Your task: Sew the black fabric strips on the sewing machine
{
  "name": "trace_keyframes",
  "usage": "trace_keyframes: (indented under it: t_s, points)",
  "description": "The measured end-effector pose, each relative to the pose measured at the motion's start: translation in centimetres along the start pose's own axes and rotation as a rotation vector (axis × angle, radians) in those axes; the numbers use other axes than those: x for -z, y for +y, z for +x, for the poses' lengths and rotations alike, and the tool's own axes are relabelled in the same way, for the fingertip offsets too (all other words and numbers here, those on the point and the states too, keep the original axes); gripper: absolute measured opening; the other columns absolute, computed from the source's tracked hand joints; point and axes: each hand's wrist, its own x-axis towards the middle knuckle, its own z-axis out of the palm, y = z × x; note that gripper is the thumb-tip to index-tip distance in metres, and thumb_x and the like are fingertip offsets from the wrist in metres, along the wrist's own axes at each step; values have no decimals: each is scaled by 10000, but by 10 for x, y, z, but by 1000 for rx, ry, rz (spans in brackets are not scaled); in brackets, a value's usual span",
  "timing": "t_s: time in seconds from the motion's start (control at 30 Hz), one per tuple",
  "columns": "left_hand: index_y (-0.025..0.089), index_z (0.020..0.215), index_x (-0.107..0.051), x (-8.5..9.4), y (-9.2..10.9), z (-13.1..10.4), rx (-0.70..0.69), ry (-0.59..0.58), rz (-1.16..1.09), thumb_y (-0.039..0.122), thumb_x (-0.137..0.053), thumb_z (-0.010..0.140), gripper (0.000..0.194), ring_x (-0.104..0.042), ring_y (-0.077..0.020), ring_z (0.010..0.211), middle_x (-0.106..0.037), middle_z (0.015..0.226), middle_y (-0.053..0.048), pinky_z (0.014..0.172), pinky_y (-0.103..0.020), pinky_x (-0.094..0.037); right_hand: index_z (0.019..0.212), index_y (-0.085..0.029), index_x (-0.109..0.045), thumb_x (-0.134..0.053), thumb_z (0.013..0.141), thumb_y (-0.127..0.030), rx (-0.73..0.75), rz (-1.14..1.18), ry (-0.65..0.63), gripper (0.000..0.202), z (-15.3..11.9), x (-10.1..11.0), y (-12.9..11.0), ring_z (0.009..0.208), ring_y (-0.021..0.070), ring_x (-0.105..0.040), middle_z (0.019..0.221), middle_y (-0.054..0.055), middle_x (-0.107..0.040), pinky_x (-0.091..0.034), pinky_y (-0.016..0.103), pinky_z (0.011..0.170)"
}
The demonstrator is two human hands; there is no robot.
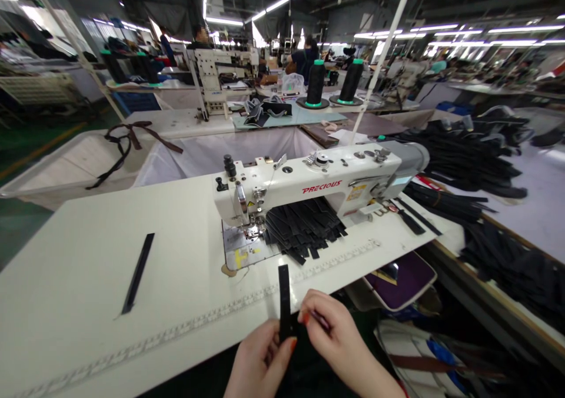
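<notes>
My left hand (258, 357) pinches the lower end of a black fabric strip (284, 292) between thumb and fingers. The strip stands up over the table's front edge. Close to its right side is my right hand (338, 333), with fingers curled around a slim dark-reddish tool (321, 320); most of that tool is hidden in the palm. Beyond my hands stands a white sewing machine (291, 186). Under its arm lies a pile of black strips (304, 227), beside the metal needle plate (242, 251). Another black strip (138, 273) lies alone on the left of the table.
A printed ruler (185, 327) runs along the front of the white table (79, 256). More black pieces (468, 156) are heaped at the right. Two black thread cones (316, 85) stand behind the machine. A purple-lined bin (406, 280) sits below the right edge.
</notes>
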Motion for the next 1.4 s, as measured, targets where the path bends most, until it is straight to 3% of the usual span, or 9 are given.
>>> trace_keyframes:
  t_s: [0.2, 0.33, 0.43, 0.57, 0.7, 0.97, 1.03, 1.13, 1.4]
  points:
    - [182, 944, -646, 1, 2, 3, 185, -14, -347, 546, -656, 809, 389, -478, -145, 546, -557, 574, 21, 554, -248, -350, 917, -193, -563, -591, 916, -455, -291, 840, 78, 264, 5, -1, 2, 449, 51, -132, 596, -96, -327, -116, 191, 396]
    - [179, 913, -606, -4, 8, 4, 220, -78, -464, 569, -627, 829, 399, -309, -87, 440, -419, 457, 83, 477, -228, -218, 826, -191, -531, -631, 886, -469, -283, 1024, 0, 301, 3, -19, -7, 408, 14, -168, 743, -15, -584, -109, 176, 365]
    - [182, 832, -580, -9, 11, 1, 223, -54, -417, 653, -571, 837, 472, -222, -68, 416, -336, 439, 104, 453, -237, -142, 798, -190, -520, -630, 897, -465, -303, 1057, -79, 312, 3, -25, -10, 406, 15, -189, 631, -51, -511, -118, 156, 369]
    - [183, 893, -574, -4, 4, -3, 234, 50, -372, 668, -559, 840, 489, -211, -68, 402, -323, 412, 116, 447, -235, -136, 743, -209, -505, -706, 835, -393, -227, 1063, 200, 288, 14, 7, -13, 425, 30, -126, 604, -100, -321, -107, 147, 359]
    - [173, 910, -594, 13, -9, -1, 271, 195, -413, 626, -590, 839, 458, -290, -79, 424, -375, 429, 100, 456, -220, -219, 733, -226, -526, -699, 830, -346, -52, 906, 506, 232, 18, 64, -14, 433, 47, -104, 608, -99, -258, -120, 150, 360]
    - [177, 863, -602, 10, 9, 0, 233, 114, -525, 590, -620, 832, 415, -306, -83, 405, -426, 420, 83, 457, -230, -245, 716, -210, -677, -661, 832, -506, -266, -275, 268, 318, -24, 120, 37, 535, 172, -552, 612, 36, -614, -436, 265, 469]
    - [176, 835, -596, 6, 12, 1, 244, 72, -556, 622, -610, 830, 447, -298, -77, 401, -438, 425, 75, 437, -223, -227, 809, -225, -724, -688, 797, -483, -225, -503, 357, 261, -31, 115, 48, 709, 247, -665, 831, 82, -729, -534, 331, 612]
    - [173, 809, -597, -2, 10, 5, 278, -34, -683, 660, -619, 811, 488, -276, -63, 385, -430, 433, 74, 400, -205, -196, 1002, -240, -737, -633, 852, -444, -159, -389, 334, 273, -33, 86, 45, 896, 272, -706, 1018, 84, -753, -562, 373, 793]
    - [206, 727, -542, -12, 6, 4, 410, -446, -1341, 587, -651, 836, 411, -117, -47, 363, -287, 409, 112, 356, -145, -192, 877, -188, -706, -600, 897, -391, -81, 88, 137, 230, 5, 5, -10, 695, 173, -638, 755, 30, -699, -504, 265, 652]
